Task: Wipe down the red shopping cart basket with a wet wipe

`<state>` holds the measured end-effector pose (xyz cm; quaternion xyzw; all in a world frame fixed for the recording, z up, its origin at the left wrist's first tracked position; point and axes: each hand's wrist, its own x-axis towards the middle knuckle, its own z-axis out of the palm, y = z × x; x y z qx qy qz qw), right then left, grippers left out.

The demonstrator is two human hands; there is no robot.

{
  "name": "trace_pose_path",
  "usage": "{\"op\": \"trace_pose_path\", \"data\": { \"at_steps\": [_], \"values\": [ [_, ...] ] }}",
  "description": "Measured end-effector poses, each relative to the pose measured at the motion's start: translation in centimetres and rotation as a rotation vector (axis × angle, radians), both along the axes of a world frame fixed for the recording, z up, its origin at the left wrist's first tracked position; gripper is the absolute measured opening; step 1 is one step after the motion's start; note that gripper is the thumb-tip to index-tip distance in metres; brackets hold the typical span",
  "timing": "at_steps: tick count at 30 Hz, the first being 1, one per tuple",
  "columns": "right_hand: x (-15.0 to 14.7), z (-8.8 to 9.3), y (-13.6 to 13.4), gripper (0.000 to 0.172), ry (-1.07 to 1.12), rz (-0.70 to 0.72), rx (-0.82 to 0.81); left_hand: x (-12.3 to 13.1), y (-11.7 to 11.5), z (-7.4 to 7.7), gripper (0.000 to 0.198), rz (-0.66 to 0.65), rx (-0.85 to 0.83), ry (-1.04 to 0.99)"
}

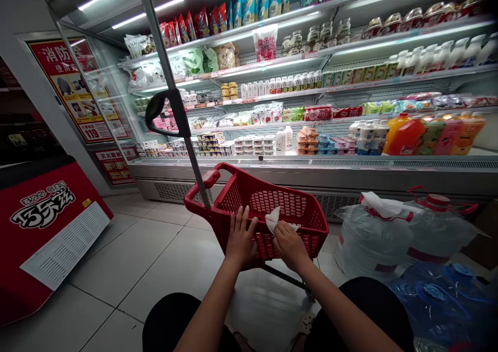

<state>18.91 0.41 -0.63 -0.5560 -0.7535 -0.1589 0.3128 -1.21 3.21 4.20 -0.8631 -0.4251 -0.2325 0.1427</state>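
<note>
A red plastic shopping basket [307,212] on wheels stands on the tiled floor in front of me, its long metal pull handle [171,108] rising up to the left. My left hand [241,238] lies flat against the basket's near wall, fingers spread. Beside it, my right hand [290,245] presses a white wipe [272,218] against the basket's near rim, fingers closed on the cloth. My knees show at the bottom of the view.
An open refrigerated display [311,108] with dairy, packets and juice bottles fills the wall behind the basket. Large wrapped water jugs [389,238] stand on the floor at the right. A red chest freezer [50,222] sits at the left.
</note>
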Motion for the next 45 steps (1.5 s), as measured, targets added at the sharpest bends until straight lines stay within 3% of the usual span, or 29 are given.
{"op": "trace_pose_path", "data": {
  "at_steps": [6,9,12,18,21,25,32,36,41,45],
  "values": [
    [7.7,-1.8,-2.0,0.033,-0.011,-0.125,-0.025,-1.7,1.4,1.0,0.079,0.008,-0.037,0.024],
    [9.4,-2.5,-3.0,0.034,0.004,-0.203,-0.017,-1.4,2.1,1.3,0.077,0.071,-0.064,0.018],
    [8.3,-2.4,-3.3,0.035,-0.051,-0.195,-0.021,-0.6,2.5,1.2,0.076,0.149,-0.097,-0.008],
    [1.2,-0.2,-1.2,0.031,-0.041,-0.083,0.004,-0.2,2.7,1.1,0.073,0.224,-0.120,-0.049],
    [-0.6,0.8,-0.1,0.033,-0.008,-0.041,-0.032,-1.0,2.9,1.3,0.074,0.220,-0.115,-0.032],
    [1.1,0.7,-0.3,0.030,0.006,-0.028,-0.091,-2.2,3.4,1.4,0.081,0.195,-0.108,-0.007],
    [7.0,-2.4,-3.1,0.032,0.046,-0.107,-0.074,-2.1,5.2,1.0,0.085,0.193,-0.126,-0.088],
    [5.8,-3.2,-3.3,0.035,0.027,-0.155,-0.048,0.7,5.4,-0.5,0.082,0.266,-0.137,-0.175],
    [2.7,-3.6,-3.8,0.044,0.005,-0.155,-0.015,5.4,3.0,-3.1,0.086,0.250,-0.194,-0.186],
    [1.7,-3.0,-5.1,0.045,0.010,-0.109,0.000,5.9,1.8,-3.9,0.082,0.214,-0.202,-0.195]
  ]
}}
